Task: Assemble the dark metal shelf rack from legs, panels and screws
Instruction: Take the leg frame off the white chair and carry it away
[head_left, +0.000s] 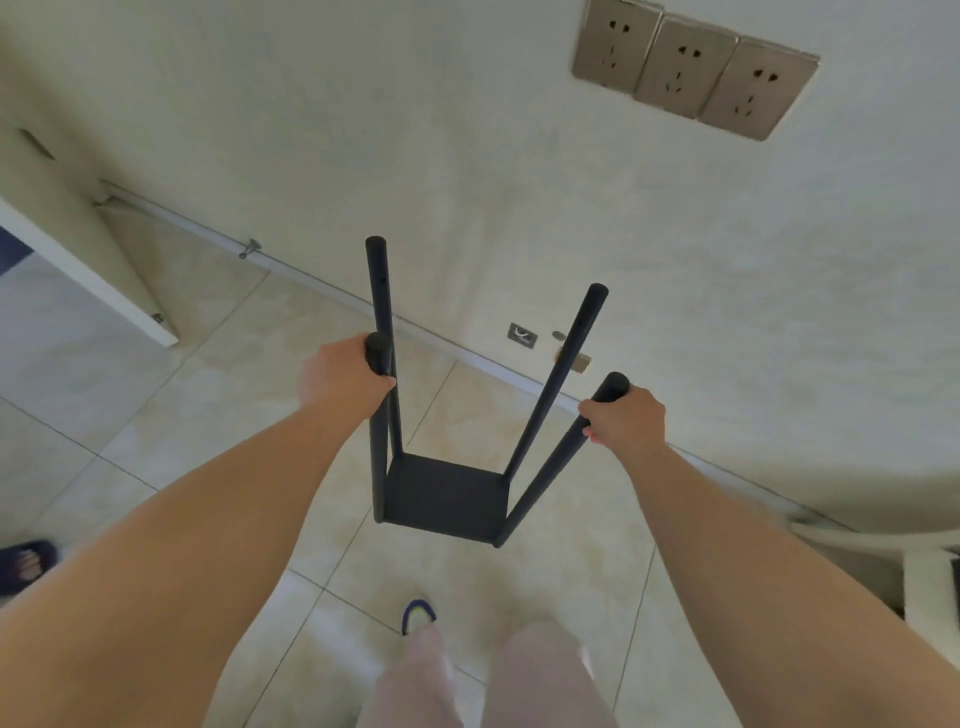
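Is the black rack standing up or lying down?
Standing up: the rack's four legs point upward from its panel, and both hands grip leg tops.

A pale cream wall fills the upper half of the view. At about 1 o'clock on it sit three metallic socket plates side by side. The floor is glossy beige tile with thin dark grout lines, meeting the wall along a light skirting strip running from 10 o'clock down towards 4 o'clock. A white door edge stands at 9 o'clock. A small dark plate lies low on the wall near centre. Light is soft and even.
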